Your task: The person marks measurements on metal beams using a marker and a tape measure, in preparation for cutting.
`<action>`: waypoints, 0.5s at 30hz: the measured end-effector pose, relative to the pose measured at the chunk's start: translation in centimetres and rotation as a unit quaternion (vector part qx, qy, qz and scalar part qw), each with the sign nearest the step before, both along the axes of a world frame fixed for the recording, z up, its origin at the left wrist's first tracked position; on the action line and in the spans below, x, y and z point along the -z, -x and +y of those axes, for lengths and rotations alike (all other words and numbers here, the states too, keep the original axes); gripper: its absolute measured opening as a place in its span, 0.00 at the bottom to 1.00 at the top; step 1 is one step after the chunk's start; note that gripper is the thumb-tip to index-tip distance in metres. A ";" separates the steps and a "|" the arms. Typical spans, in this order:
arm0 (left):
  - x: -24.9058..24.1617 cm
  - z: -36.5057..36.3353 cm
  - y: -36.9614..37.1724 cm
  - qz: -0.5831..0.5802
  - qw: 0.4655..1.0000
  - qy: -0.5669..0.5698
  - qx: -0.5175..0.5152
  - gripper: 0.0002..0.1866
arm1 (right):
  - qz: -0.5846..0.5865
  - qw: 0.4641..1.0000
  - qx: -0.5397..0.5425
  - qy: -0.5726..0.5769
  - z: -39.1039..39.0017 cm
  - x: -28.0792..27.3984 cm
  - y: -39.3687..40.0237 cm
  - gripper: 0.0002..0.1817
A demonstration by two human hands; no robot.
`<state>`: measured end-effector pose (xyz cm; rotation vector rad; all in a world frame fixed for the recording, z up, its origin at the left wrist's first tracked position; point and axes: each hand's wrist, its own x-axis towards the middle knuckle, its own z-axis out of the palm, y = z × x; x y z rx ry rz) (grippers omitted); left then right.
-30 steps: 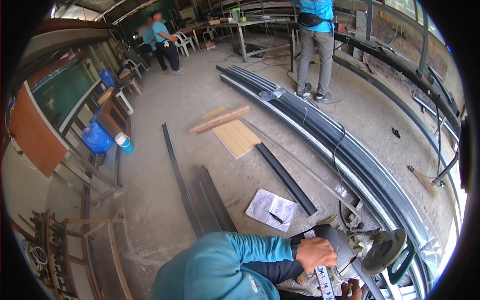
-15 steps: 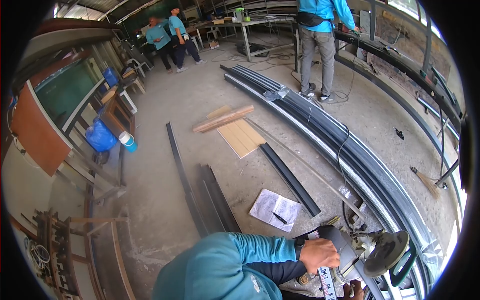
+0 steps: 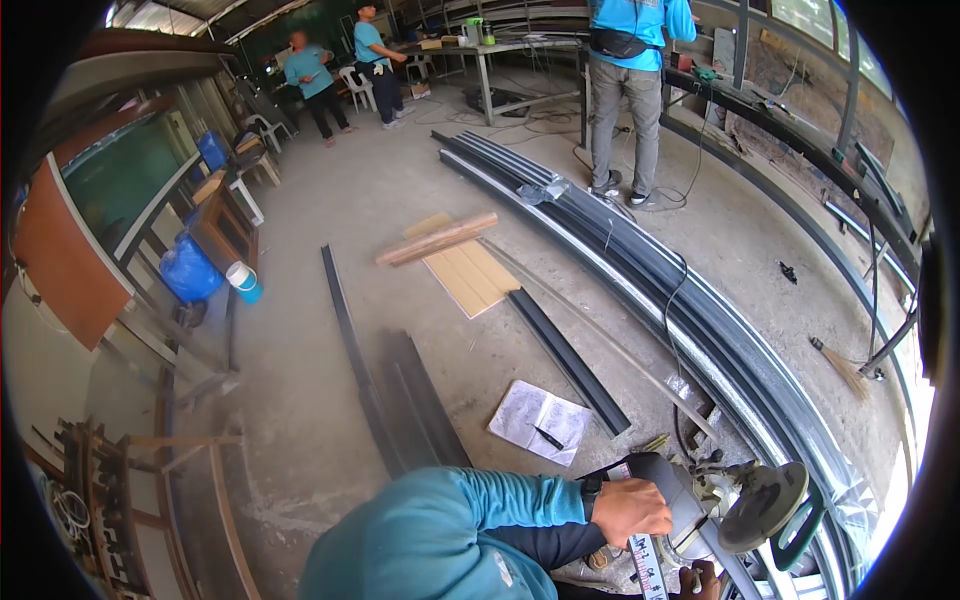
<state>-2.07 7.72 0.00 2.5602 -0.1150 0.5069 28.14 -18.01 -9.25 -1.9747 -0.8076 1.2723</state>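
Note:
My left hand (image 3: 632, 508), with a dark watch on its wrist, is closed over a white marked strip (image 3: 646, 566) bearing handwriting and red marks, like a ruler. The strip runs out on both sides of the hand. Low at the frame's bottom, my right hand (image 3: 703, 580) has curled fingers beside the strip's near end; a small pale thing shows there, too small to name. Close to the right of both hands stands a cut-off saw with a round grey disc or guard (image 3: 763, 507) and a green handle (image 3: 797, 535).
An open notebook (image 3: 525, 410) with a black pen (image 3: 548, 437) lies ahead. Long metal profiles (image 3: 640, 270) curve along the right. Dark channels (image 3: 425, 390), wooden boards (image 3: 470, 280) and a broom (image 3: 840, 367) are on the floor. A person (image 3: 625, 80) stands at the bench; two more are farther back.
The view has shifted slightly. The person at the right bench has raised an arm off the bench; the two far people now stand farther apart. My hands keep nearly the same pose.

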 end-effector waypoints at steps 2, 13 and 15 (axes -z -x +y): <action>-0.1 0.0 0.0 0.011 1.000 0.005 0.001 0.15 | 0.023 1.000 0.008 -0.007 -0.4 0.3 -0.4 0.23; -0.2 -0.2 -0.2 0.014 1.000 0.004 -0.005 0.15 | 0.048 0.998 0.048 -0.017 0.1 -0.5 0.1 0.21; -0.3 -0.2 -0.1 0.021 1.000 0.003 -0.006 0.15 | 0.016 0.998 0.057 -0.011 0.1 -1.0 0.6 0.22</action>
